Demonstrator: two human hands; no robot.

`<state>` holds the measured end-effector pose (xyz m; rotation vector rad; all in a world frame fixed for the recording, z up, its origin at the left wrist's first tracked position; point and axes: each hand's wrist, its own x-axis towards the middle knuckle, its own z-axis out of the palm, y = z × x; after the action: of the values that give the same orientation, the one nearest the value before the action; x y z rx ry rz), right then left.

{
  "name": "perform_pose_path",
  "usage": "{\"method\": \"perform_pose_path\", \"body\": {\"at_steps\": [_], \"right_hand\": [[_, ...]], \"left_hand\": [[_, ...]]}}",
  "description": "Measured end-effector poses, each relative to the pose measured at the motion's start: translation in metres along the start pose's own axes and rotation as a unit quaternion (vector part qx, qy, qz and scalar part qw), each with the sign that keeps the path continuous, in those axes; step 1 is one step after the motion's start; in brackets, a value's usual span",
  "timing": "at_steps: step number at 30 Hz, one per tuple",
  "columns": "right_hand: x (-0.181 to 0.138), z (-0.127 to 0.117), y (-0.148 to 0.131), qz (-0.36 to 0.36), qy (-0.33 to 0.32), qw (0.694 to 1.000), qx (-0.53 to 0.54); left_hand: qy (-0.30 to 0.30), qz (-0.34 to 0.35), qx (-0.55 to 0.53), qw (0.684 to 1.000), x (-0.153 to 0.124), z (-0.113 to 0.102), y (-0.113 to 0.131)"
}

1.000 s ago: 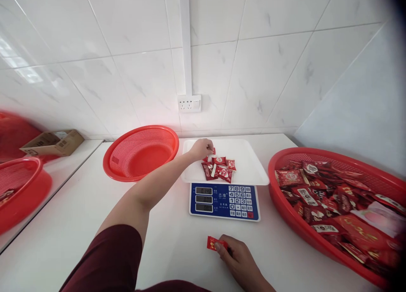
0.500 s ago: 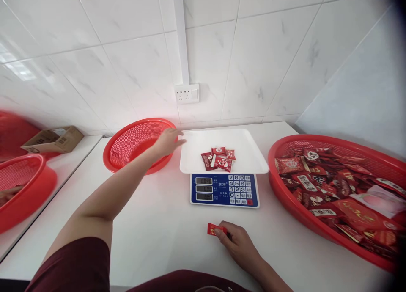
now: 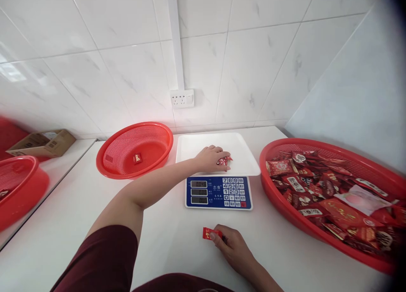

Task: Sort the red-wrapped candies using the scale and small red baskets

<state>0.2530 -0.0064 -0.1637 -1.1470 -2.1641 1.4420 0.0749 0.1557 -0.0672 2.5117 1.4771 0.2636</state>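
Note:
My left hand (image 3: 212, 160) reaches across to the white tray (image 3: 187, 146) of a blue digital scale (image 3: 218, 193). Its thumb and fingers curl around small red candy packets (image 3: 223, 161), partly hidden beneath the palm. Below the scale, close to my body, my right hand (image 3: 233, 245) pinches a small red packet (image 3: 208, 233) between thumb and fingers. A single red packet (image 3: 138, 158) lies on the bottom of the round red basket (image 3: 104, 156) left of the scale.
At right, a large red basket (image 3: 269, 190) holds many red packets and touches or nearly touches the tray. Farther left are another red basket (image 3: 34, 199) and an open cardboard box (image 3: 52, 144). A wall socket (image 3: 182, 98) sits behind the scale.
My left hand has moved right from the left basket's edge onto the packets on the tray. A packet now shows in that basket. My right hand still holds its packet.

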Motion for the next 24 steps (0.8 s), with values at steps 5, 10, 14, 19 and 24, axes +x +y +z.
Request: {"method": "perform_pose_path", "body": {"at_steps": [5,10,14,19,24], "right_hand": [[0.001,0.0,0.0,-0.004,0.001,1.0,-0.003],[0.0,0.0,-0.001,-0.005,0.002,1.0,-0.002],[0.0,-0.001,-0.001,-0.003,-0.006,1.0,0.004],[0.0,-0.001,-0.001,0.004,-0.013,1.0,0.005],[-0.001,-0.002,-0.002,0.001,-0.012,1.0,0.009]], "left_hand": [[0.036,-0.017,-0.018,0.999,0.008,0.001,-0.005],[0.1,-0.035,-0.055,0.993,0.009,-0.005,-0.014],[0.171,-0.073,-0.086,0.979,0.003,-0.022,-0.025],[0.207,-0.141,-0.13,0.959,-0.016,-0.05,-0.038],[-0.019,-0.17,-0.217,0.961,-0.047,-0.069,-0.036]]}}
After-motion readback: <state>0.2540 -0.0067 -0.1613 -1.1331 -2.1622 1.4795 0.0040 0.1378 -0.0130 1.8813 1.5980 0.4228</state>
